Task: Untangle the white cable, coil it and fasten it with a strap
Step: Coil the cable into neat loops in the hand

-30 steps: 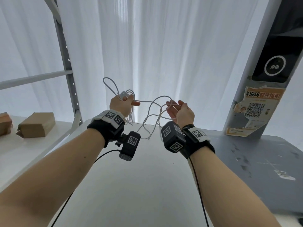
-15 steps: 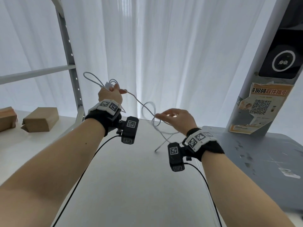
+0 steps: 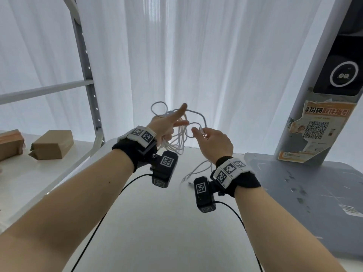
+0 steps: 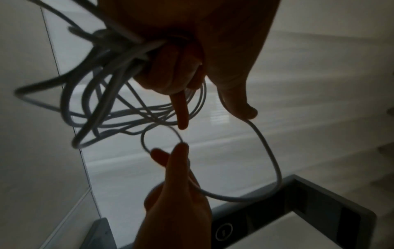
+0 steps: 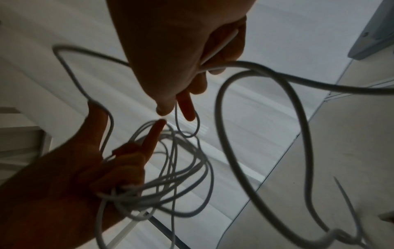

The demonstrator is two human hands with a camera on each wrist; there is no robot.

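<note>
The white cable hangs in several loose loops in the air between my hands. My left hand grips the bundle of loops with its lower fingers curled round it, thumb and one finger stretched out. In the left wrist view the bundle spills from that fist. My right hand, just to the right, pinches a small loop of the cable between thumb and fingertip, as the right wrist view shows. The cable's free tail drops to the white table. No strap is in view.
A grey surface adjoins the white table on the right, below a pillar with a poster. A metal shelf upright stands at the left, with cardboard boxes on the side table. White curtains hang behind.
The hands were apart with the cable stretched between them. They have come together, the right hand bringing a fresh loop up to the left hand's bundle.
</note>
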